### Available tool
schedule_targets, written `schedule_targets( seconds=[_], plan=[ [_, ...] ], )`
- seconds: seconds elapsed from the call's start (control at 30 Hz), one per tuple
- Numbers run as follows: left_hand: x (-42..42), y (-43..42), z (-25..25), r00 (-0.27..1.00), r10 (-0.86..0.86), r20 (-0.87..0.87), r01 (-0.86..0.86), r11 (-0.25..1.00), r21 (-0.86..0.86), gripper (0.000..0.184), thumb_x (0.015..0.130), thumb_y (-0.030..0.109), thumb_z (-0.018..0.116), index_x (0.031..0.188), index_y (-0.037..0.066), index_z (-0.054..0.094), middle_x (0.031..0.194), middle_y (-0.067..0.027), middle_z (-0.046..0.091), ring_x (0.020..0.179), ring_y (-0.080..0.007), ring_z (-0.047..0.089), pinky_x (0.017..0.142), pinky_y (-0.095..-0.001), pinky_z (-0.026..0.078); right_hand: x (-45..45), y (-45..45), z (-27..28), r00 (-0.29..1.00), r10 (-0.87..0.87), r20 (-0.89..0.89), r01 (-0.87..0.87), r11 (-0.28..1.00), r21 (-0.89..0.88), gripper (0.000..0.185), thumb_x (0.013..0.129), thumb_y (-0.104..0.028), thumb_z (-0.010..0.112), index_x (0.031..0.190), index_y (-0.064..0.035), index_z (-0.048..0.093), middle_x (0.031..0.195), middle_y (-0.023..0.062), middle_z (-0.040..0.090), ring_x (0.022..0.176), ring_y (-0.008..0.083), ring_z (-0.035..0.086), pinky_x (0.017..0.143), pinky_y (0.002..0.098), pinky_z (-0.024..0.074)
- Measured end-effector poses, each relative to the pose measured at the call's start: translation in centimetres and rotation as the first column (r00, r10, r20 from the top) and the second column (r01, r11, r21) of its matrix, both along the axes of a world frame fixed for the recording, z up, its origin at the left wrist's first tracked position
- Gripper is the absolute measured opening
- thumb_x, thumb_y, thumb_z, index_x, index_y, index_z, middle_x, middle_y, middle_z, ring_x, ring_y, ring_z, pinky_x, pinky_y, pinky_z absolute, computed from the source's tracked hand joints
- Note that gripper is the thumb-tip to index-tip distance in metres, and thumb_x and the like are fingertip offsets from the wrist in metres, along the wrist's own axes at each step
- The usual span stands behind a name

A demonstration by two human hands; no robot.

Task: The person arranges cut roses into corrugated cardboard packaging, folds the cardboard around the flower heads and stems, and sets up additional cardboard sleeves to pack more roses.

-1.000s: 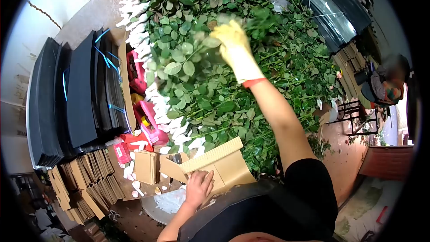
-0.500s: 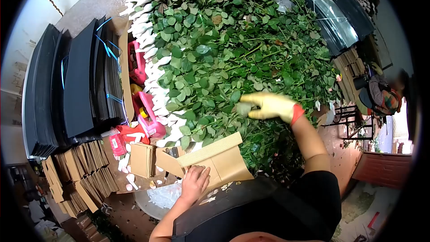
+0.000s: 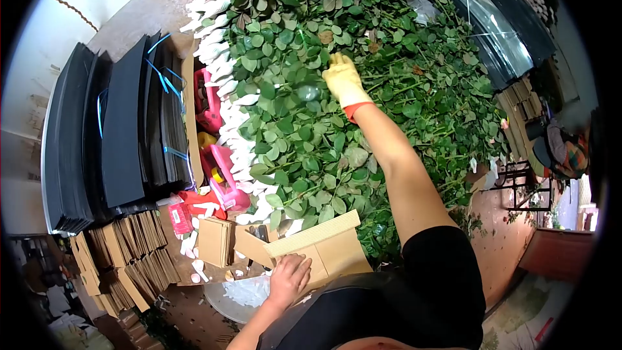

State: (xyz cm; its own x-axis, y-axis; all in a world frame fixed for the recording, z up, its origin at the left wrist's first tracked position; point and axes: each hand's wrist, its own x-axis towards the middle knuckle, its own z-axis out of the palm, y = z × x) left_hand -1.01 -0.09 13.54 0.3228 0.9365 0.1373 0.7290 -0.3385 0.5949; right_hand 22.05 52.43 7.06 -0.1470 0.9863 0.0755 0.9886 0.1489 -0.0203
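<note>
My left hand (image 3: pixel 291 277), bare, rests with its fingers laid on a sheet of corrugated cardboard (image 3: pixel 343 254) at the table's near edge. In a yellow glove with a red cuff, my right hand (image 3: pixel 343 80) reaches out over a broad bed of leafy flower stems (image 3: pixel 304 136). Its fingers point away from me, slightly apart, and touch the leaves; no stem shows in them. Along the left side of the bed, white sleeves (image 3: pixel 223 65) cover the stems' ends.
Pink plastic tools (image 3: pixel 228 185), a red-and-white box (image 3: pixel 180 218) and small cardboard pieces (image 3: pixel 215 241) lie left of the sheet. Dark panels (image 3: pixel 116 129) and stacked cardboard (image 3: pixel 133 246) stand farther left. A person (image 3: pixel 567 149) is at the far right.
My right hand has moved forward and left across the leaves, with the arm now stretched out. A pale leafy piece that was at its fingers is no longer there. My left hand stays on the cardboard.
</note>
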Motion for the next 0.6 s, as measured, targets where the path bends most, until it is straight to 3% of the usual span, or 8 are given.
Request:
schedule_targets(
  seconds=[0.07, 0.1, 0.13, 0.2, 0.33, 0.43, 0.53, 0.6],
  plan=[
    [0.0, -0.2, -0.2, 1.000, 0.001, 0.003, -0.001, 1.000, -0.002, 0.037, 0.082, 0.010, 0.082, 0.119, 0.009, 0.077, 0.120, -0.0090, 0.068, 0.114, -0.0312, 0.064, 0.100, -0.0490, 0.053, 0.4, -4.7, 6.7, 0.935, 0.255, 0.248, -0.212, 0.959, -0.186, 0.040, 0.095, -0.010, 0.059, 0.134, -0.0118, 0.070, 0.154, 0.0186, 0.058, 0.142, 0.0300, 0.057, 0.123, 0.0410, 0.0386],
    [0.0, -0.2, -0.4, 1.000, -0.002, 0.007, 0.002, 1.000, 0.011, 0.038, 0.082, 0.010, 0.081, 0.120, 0.009, 0.077, 0.121, -0.0086, 0.068, 0.115, -0.0311, 0.064, 0.099, -0.0472, 0.053, 1.6, -4.6, 6.6, 0.961, 0.265, 0.075, -0.235, 0.930, -0.283, 0.039, 0.091, -0.001, 0.061, 0.128, -0.0085, 0.070, 0.128, 0.0170, 0.072, 0.120, 0.0320, 0.071, 0.110, 0.0451, 0.0520],
    [-0.1, -0.3, -0.5, 1.000, -0.002, 0.010, 0.002, 1.000, 0.012, 0.038, 0.082, 0.009, 0.081, 0.120, 0.009, 0.077, 0.121, -0.0085, 0.068, 0.115, -0.0311, 0.064, 0.099, -0.0466, 0.053, 3.9, -5.5, 6.5, 0.883, 0.469, 0.022, -0.461, 0.875, -0.145, 0.040, 0.090, 0.005, 0.060, 0.127, -0.0076, 0.070, 0.118, 0.0167, 0.075, 0.108, 0.0329, 0.075, 0.096, 0.0461, 0.0599],
    [-0.1, -0.3, -0.6, 1.000, -0.003, 0.017, 0.002, 1.000, 0.018, 0.039, 0.081, 0.009, 0.081, 0.120, 0.010, 0.077, 0.122, -0.0084, 0.068, 0.114, -0.0313, 0.063, 0.099, -0.0455, 0.053, 5.6, -6.3, 10.1, 0.901, 0.435, 0.004, -0.426, 0.885, -0.189, 0.035, 0.092, 0.004, 0.059, 0.123, -0.0086, 0.070, 0.117, 0.0143, 0.075, 0.105, 0.0329, 0.075, 0.089, 0.0443, 0.0623],
    [-0.1, -0.3, -0.6, 1.000, -0.006, 0.016, 0.005, 1.000, 0.031, 0.039, 0.079, 0.007, 0.079, 0.118, 0.009, 0.077, 0.121, -0.0093, 0.067, 0.114, -0.0316, 0.064, 0.098, -0.0450, 0.054, 6.1, -12.6, 21.7, 0.881, 0.443, 0.166, -0.473, 0.830, 0.294, 0.016, 0.093, -0.001, 0.060, 0.096, -0.0092, 0.073, 0.097, 0.0129, 0.076, 0.086, 0.0332, 0.077, 0.076, 0.0428, 0.0633],
    [0.0, -0.2, -0.4, 1.000, -0.012, 0.028, 0.010, 0.999, 0.049, 0.039, 0.079, 0.005, 0.079, 0.118, 0.007, 0.076, 0.119, -0.0107, 0.067, 0.112, -0.0327, 0.065, 0.099, -0.0476, 0.054, 7.0, -15.7, 22.8, 0.907, 0.414, 0.071, -0.420, 0.887, 0.193, 0.017, 0.090, 0.002, 0.061, 0.093, -0.0091, 0.073, 0.098, 0.0143, 0.076, 0.085, 0.0347, 0.076, 0.074, 0.0438, 0.0626],
    [-0.1, -0.1, -0.7, 0.999, -0.027, 0.020, 0.025, 0.996, 0.090, 0.039, 0.080, 0.005, 0.079, 0.119, 0.006, 0.075, 0.117, -0.0117, 0.067, 0.110, -0.0340, 0.065, 0.100, -0.0492, 0.054, 8.7, -15.9, 13.8, 0.866, 0.390, -0.313, -0.428, 0.902, -0.059, 0.028, 0.090, 0.001, 0.061, 0.112, -0.0104, 0.075, 0.117, 0.0173, 0.075, 0.104, 0.0338, 0.075, 0.091, 0.0453, 0.0616],
    [-0.1, -0.4, -0.9, 0.999, -0.038, 0.020, 0.036, 0.993, 0.113, 0.039, 0.080, 0.006, 0.079, 0.119, 0.006, 0.074, 0.118, -0.0119, 0.067, 0.111, -0.0341, 0.065, 0.100, -0.0492, 0.053, 7.2, -16.7, 13.1, 0.919, 0.384, 0.086, -0.327, 0.866, -0.378, 0.035, 0.092, -0.001, 0.060, 0.123, -0.0114, 0.074, 0.124, 0.0175, 0.074, 0.115, 0.0322, 0.073, 0.100, 0.0443, 0.0586]
  ],
)
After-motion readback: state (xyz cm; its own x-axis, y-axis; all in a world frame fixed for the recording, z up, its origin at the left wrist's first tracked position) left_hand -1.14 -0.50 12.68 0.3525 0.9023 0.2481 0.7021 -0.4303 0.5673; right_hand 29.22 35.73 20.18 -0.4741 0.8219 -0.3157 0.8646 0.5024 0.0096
